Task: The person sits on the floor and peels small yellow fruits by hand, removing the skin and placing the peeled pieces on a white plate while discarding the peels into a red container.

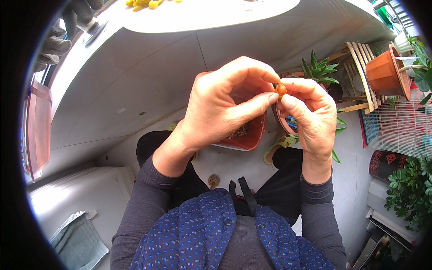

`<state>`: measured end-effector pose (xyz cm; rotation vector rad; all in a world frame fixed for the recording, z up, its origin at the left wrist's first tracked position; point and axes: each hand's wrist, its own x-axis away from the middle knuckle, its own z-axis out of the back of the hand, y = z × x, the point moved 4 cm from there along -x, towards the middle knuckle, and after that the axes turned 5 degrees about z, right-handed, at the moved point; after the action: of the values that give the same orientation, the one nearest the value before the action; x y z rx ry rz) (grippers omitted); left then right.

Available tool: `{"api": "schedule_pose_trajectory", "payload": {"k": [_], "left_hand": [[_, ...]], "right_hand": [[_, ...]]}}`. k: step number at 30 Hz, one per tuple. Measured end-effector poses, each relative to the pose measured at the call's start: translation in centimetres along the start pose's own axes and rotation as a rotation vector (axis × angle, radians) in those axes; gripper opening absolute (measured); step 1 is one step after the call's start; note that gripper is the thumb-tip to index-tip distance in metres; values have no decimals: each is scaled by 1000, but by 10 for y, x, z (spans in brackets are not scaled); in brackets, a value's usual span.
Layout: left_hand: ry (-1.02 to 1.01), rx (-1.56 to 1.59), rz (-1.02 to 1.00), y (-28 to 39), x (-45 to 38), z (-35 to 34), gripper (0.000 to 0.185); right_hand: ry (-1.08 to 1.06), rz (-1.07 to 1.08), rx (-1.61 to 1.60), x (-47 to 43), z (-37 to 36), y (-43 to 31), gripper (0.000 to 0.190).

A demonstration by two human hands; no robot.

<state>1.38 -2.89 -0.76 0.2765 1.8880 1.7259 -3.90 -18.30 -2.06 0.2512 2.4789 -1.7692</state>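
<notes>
A small, shiny amber-orange fruit or nut (280, 89) sits between the fingertips of both hands. My left hand (229, 98) pinches it from the left with thumb and forefinger, and my right hand (308, 111) does so from the right. Below my left hand is a red container (256, 135), partly hidden by that hand, with brown crumbly bits (239, 131) inside. At the top edge, several yellow pieces (143, 4) lie on a bright white surface (209, 15).
On the right, an aloe-like plant (319, 69), an orange-brown flowerpot (384, 74) on a wooden slatted stand (361, 74) and a wire cage (401, 125) crowd together. A grey cloth (79, 241) lies at lower left. A small brown object (213, 181) rests on the floor between my legs.
</notes>
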Motion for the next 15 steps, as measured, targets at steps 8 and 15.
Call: {"api": "schedule_pose_trajectory", "payload": {"k": [8, 15], "left_hand": [[-28, 51, 48, -8, -1, -1, 16], [30, 97, 43, -12, -2, -2, 14]], "right_hand": [[14, -15, 12, 0, 2, 1, 20], [2, 8, 75, -2, 0, 3, 21]]}}
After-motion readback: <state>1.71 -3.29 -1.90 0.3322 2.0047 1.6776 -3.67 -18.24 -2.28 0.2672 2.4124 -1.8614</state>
